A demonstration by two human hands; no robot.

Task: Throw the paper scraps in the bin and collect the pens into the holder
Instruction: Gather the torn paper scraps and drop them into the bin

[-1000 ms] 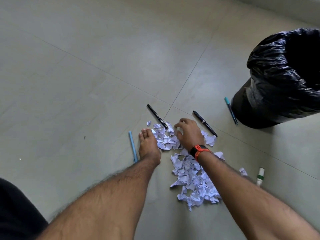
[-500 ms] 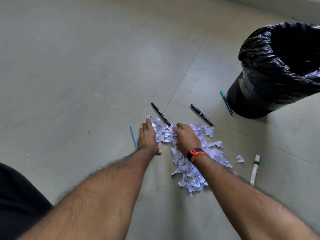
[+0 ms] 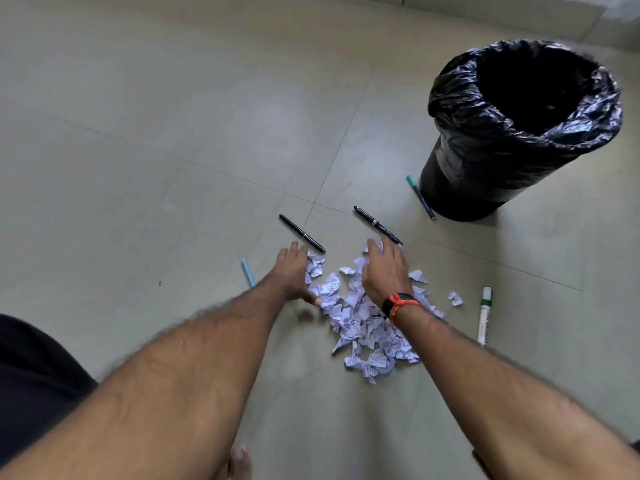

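Observation:
A heap of torn white paper scraps [image 3: 360,320] lies on the tiled floor. My left hand [image 3: 292,273] rests flat at the heap's left edge, fingers spread. My right hand [image 3: 384,271], with an orange watch band on the wrist, lies palm down on the heap's far side. Neither hand has lifted anything. Two black pens [image 3: 302,233] [image 3: 376,225] lie just beyond the fingertips. A light blue pen [image 3: 248,271] lies left of my left hand. A teal pen [image 3: 420,196] lies against the bin [image 3: 491,157]. A white marker [image 3: 484,315] lies to the right.
The bin is lined with a black plastic bag and stands open at the upper right. One stray scrap [image 3: 455,298] lies near the marker. A wall skirting [image 3: 485,8] runs along the top. No pen holder is in view.
My hands have spread apart over the scraps, the right one moving right toward the black pen. The view has tilted up, so the bin's opening now shows fully.

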